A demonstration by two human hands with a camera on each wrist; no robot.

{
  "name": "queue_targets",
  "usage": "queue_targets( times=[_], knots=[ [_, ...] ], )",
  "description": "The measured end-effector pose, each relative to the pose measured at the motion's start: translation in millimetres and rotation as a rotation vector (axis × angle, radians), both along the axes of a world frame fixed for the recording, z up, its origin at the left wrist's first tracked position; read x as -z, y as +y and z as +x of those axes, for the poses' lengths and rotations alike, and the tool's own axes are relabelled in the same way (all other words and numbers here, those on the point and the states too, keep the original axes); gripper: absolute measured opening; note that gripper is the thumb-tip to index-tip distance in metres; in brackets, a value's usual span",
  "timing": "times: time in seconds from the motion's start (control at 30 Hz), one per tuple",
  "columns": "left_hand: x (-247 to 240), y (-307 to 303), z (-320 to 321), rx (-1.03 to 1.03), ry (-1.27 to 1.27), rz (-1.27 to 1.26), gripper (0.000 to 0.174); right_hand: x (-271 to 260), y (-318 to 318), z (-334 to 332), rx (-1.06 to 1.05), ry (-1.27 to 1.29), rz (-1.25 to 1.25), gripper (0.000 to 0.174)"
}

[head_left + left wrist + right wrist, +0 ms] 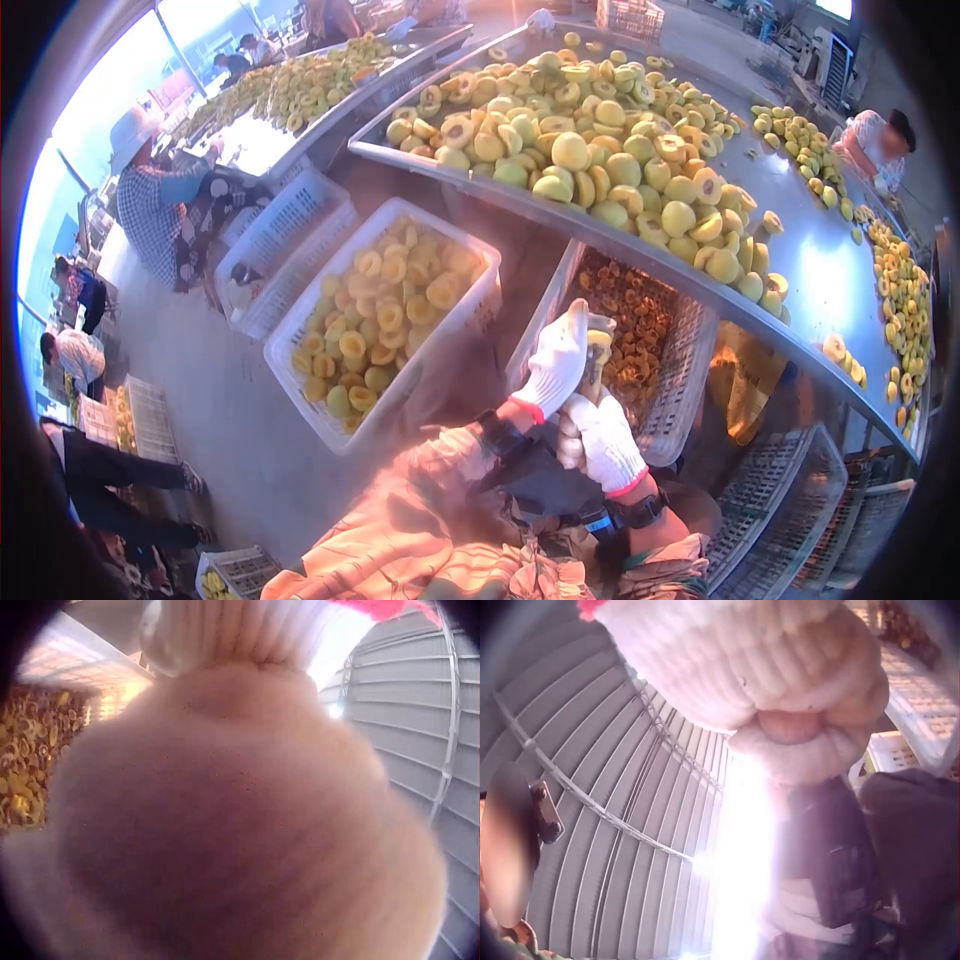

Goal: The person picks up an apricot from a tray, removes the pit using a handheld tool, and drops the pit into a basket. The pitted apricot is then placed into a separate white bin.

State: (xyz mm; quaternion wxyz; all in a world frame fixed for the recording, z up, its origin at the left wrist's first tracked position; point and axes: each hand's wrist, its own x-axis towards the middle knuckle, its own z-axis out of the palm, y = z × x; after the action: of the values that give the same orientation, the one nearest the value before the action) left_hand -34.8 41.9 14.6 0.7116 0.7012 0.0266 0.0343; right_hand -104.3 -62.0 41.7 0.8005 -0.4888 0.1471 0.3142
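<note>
In the head view my two white-gloved hands meet over a crate of brown pits and scraps [630, 330]. The left hand [555, 360] holds a yellow peach piece [598, 347] against its fingers. Just below, the right hand [605, 440] has its fingers curled round a narrow tool [590, 382] that reaches up to the peach; its handle is hidden in the glove. The left wrist view is mostly filled by the left wrist and glove cuff [240, 630]. Seen from the right wrist, the glove [780, 667] is bunched with bent fingers.
A metal table [830, 270] heaped with halved peaches [600, 150] runs across ahead. A white crate of peach halves [390, 320] stands left, with stacked crates [290, 240] beyond it. Empty crates [780, 500] lie at right. Other people work at left and far right.
</note>
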Motion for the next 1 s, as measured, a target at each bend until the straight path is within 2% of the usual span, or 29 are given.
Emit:
queue_targets(
  times=[0.07,0.13,0.2,0.3,0.37,0.47,0.5,0.53,0.6,0.63,0.7,0.73,0.83,0.93,1.0],
  knots=[
    [11,-4,3,0.029,0.04,-0.213,0.054,-7,-12,3,-0.052,0.056,0.135,0.015],
    [12,-6,8,0.067,0.099,-0.431,0.053,-10,-19,4,-0.059,0.044,0.092,0.015],
    [4,-3,7,0.103,0.135,-0.306,0.052,-10,-21,3,-0.098,0.001,-0.024,0.015],
    [-3,2,8,0.179,0.211,-0.184,0.054,-3,-15,0,-0.101,-0.133,-0.363,0.015],
    [1,1,8,0.205,0.193,-0.127,0.055,-5,-17,-2,-0.098,-0.116,-0.265,0.019],
    [-4,2,10,0.234,0.356,-0.374,0.06,-5,-24,-1,-0.1,-0.017,-0.09,0.022],
    [8,1,17,0.24,0.4,-0.381,0.06,-6,-27,-1,-0.119,0.003,-0.045,0.021],
    [5,1,21,0.269,0.433,-0.354,0.06,-5,-28,-2,-0.105,0.003,-0.033,0.019],
    [4,0,27,0.247,0.374,-0.143,0.064,-3,-24,-1,-0.079,-0.01,-0.004,0.018],
    [0,-3,26,0.24,0.333,-0.053,0.065,-5,-21,-1,-0.043,-0.024,-0.089,0.018],
    [-30,-8,17,0.224,0.246,0.123,0.068,-4,-23,-1,-0.053,-0.042,-0.083,0.017],
    [-26,-8,18,0.225,0.263,0.095,0.069,-3,-24,-2,-0.058,-0.051,-0.08,0.017],
    [-10,-7,27,0.252,0.331,0.024,0.069,4,-37,3,-0.095,0.089,0.32,0.016],
    [-13,-9,24,0.209,0.317,0.173,0.069,8,-36,2,-0.079,0.095,0.324,0.014],
    [-17,-12,18,0.157,0.307,0.166,0.069,6,-33,1,-0.084,0.086,0.253,0.012]
  ],
)
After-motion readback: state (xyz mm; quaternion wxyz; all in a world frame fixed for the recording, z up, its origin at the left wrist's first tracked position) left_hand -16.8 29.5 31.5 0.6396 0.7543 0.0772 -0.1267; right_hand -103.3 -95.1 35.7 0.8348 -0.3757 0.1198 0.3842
